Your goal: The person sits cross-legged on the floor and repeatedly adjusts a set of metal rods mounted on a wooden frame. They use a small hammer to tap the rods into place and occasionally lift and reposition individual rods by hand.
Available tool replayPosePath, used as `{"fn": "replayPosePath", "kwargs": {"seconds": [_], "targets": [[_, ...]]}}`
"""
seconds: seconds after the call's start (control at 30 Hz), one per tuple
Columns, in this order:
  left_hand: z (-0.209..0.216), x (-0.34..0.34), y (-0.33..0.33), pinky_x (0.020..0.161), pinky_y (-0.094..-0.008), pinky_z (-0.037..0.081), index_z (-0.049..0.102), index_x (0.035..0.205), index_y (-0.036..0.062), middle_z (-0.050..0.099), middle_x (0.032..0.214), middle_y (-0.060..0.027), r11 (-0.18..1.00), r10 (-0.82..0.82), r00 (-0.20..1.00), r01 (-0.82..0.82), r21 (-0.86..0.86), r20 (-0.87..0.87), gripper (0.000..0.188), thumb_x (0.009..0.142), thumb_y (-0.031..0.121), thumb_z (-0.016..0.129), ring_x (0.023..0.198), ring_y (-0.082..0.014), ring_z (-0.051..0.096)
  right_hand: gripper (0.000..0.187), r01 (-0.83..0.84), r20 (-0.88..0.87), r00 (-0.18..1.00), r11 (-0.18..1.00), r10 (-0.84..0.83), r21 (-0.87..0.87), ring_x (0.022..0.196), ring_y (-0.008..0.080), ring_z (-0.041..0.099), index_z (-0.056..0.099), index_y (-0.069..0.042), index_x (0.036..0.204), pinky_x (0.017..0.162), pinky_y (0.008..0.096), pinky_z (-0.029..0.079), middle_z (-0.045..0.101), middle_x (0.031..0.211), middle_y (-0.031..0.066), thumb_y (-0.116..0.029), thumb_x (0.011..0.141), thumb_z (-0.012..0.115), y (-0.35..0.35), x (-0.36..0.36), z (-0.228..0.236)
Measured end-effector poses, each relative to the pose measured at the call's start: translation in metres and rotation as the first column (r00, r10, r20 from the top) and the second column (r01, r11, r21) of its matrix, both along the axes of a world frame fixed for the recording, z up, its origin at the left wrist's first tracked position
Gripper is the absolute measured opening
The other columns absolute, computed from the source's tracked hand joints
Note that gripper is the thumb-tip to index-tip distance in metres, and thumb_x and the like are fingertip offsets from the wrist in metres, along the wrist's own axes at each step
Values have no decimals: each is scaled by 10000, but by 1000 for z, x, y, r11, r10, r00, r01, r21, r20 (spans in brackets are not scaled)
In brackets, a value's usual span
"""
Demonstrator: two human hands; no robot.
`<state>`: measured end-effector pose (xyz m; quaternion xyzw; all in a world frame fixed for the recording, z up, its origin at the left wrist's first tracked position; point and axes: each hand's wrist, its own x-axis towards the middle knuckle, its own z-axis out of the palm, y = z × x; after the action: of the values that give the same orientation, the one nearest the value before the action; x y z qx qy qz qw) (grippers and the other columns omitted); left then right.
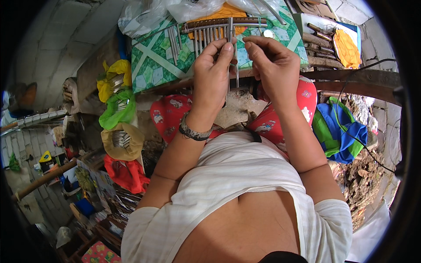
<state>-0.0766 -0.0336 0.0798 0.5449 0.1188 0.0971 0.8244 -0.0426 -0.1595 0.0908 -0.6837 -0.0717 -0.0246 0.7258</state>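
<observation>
My left hand (211, 65) is closed, with a slim silver metal tube (230, 30) pinched upright between thumb and fingers. Close beside it on the right, my right hand (275, 59) is raised with thumb and forefinger pressed together; whatever they hold, if anything, is too small to make out. Behind my hands a brown wooden bar (210, 22) lies across the table, with a row of silver tubes (206, 36) lined up below it like a bar chime. Several loose tubes (173, 44) lie to the left of that row. Another thin rod (237, 74) shows between my hands.
The table (147, 72) has a green patterned cover. Clear plastic bags (147, 17) lie at its far edge. Yellow, green, tan and red bags (127, 173) line my left, some with metal pieces inside. On the right are a box of wooden pieces (318, 41) and a blue-green bag (340, 131).
</observation>
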Motion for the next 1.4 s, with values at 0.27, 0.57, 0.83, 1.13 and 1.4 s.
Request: {"fn": "replayPosePath", "kwargs": {"seconds": [0.27, 0.57, 0.83, 1.13, 1.4], "targets": [[1, 21, 1, 702, -233, 473, 680, 1188, 38, 673, 992, 15, 995, -77, 997, 77, 62, -8, 205, 1050, 167, 599, 837, -72, 594, 166, 89, 180, 978, 991, -106, 105, 775, 59, 641, 776, 41, 1023, 699, 202, 512, 752, 859, 49, -100, 937, 772, -1, 21, 11], [15, 49, -6, 721, -238, 489, 681, 1201, 23, 689, 983, 3, 993, -113, 980, 110, 28, 164, 214, 1052, 144, 587, 869, -78, 619, 137, 149, 305, 934, 979, -186, 142, 676, 66, 665, 768, 53, 990, 559, 188, 501, 742, 823, 58, -58, 910, 779, 8, 35, 25], [14, 52, -10, 628, -234, 478, 727, 1128, 13, 691, 874, 2, 996, -21, 971, 41, -80, 237, 211, 1039, 165, 610, 744, -60, 603, 120, 65, 247, 962, 979, -112, 193, 676, 96, 703, 754, 65, 956, 544, 209, 551, 745, 817, 69, -42, 900, 758, 12, 34, 30], [9, 50, -3, 741, -260, 477, 660, 1204, 21, 699, 1046, -6, 994, -96, 968, 107, -37, 230, 202, 1063, 127, 561, 919, -82, 640, 174, 18, 194, 980, 990, -45, 142, 739, 155, 737, 749, 74, 1035, 574, 247, 589, 757, 877, 112, -67, 937, 723, 9, 36, 31], [11, 48, -2, 729, -255, 478, 655, 1215, 11, 701, 1047, -17, 994, -108, 963, 110, 3, 248, 216, 1066, 139, 565, 913, -89, 637, 190, 9, 211, 977, 992, -35, 123, 778, 176, 749, 745, 77, 1066, 592, 257, 599, 763, 934, 125, -74, 959, 700, 5, 40, 22]]}}
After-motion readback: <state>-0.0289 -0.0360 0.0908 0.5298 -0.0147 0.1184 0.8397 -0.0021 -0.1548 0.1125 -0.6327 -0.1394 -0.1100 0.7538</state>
